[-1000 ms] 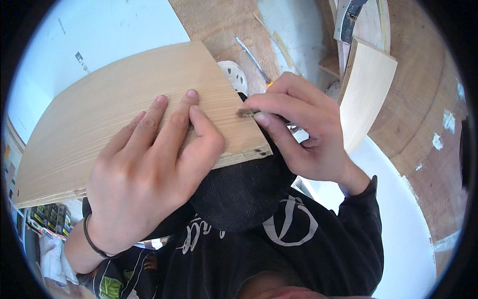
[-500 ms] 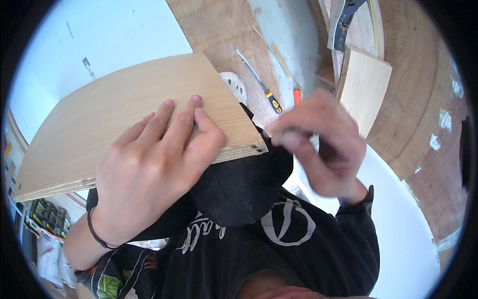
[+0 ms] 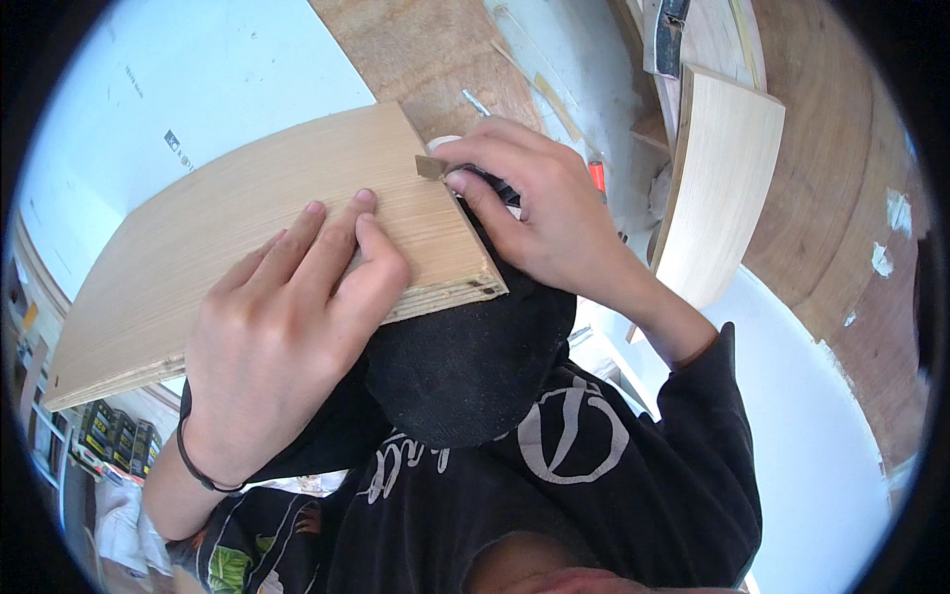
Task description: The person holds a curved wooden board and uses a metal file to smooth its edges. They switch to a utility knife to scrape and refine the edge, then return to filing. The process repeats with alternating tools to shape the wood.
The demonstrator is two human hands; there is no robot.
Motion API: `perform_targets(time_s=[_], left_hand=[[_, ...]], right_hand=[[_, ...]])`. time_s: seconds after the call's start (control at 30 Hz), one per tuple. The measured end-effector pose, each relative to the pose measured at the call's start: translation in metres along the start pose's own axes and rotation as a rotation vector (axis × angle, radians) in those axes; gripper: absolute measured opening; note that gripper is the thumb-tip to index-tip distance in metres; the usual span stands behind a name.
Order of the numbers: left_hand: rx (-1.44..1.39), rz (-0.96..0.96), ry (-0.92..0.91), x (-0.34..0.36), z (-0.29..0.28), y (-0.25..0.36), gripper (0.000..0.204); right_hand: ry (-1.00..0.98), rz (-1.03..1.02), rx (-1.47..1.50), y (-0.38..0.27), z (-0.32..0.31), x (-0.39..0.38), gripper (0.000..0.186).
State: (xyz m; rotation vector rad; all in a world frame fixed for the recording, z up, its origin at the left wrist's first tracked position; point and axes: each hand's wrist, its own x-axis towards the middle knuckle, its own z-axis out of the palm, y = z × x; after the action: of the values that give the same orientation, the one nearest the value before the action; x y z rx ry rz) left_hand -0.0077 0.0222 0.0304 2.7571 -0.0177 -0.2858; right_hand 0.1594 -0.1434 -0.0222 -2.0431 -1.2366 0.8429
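A pale wooden board (image 3: 178, 277) with layered plywood edges rests across my lap on black fabric (image 3: 455, 366). My left hand (image 3: 287, 327) lies on top of it, fingers apart and resting on the surface near the right end. My right hand (image 3: 529, 218) is at the board's right edge, thumb and fingers closed on a small flat-bladed tool (image 3: 430, 166) with a dark handle. The blade is at that edge, in the upper part of it; I cannot tell how firmly it touches the wood.
A white panel (image 3: 237, 69) lies beyond the board. A plywood sheet (image 3: 401, 49) holds a partly hidden metal shaft (image 3: 475, 102). A red-handled item (image 3: 597, 178) is behind my right hand. Curved pale pieces (image 3: 727, 178) stand at right; black-and-yellow boxes (image 3: 119, 436) sit at lower left.
My right hand swung away to the right, blurred, and is now back at the board's edge, higher up than a second ago. My left hand and the board have shifted only slightly in view.
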Motion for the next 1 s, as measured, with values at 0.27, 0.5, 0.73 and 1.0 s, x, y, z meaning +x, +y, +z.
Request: perform_targets(time_s=[0.27, 0.5, 0.73, 1.0], left_hand=[[-0.001, -0.001, -0.014, 0.000, -0.002, 0.001, 0.040], [-0.001, -0.010, -0.005, 0.001, -0.001, 0.001, 0.037], [0.005, -0.001, 0.013, 0.002, 0.000, 0.000, 0.033], [0.020, 0.052, 0.113, 0.002, 0.002, -0.004, 0.028]], right_hand=[[0.008, -0.032, -0.008, -0.003, -0.002, -0.004, 0.019], [-0.019, -0.034, 0.015, -0.028, -0.020, -0.012, 0.020], [-0.045, -0.062, 0.045, -0.047, -0.038, -0.019, 0.022], [0.039, -0.197, 0.190, -0.056, -0.074, -0.039, 0.017]])
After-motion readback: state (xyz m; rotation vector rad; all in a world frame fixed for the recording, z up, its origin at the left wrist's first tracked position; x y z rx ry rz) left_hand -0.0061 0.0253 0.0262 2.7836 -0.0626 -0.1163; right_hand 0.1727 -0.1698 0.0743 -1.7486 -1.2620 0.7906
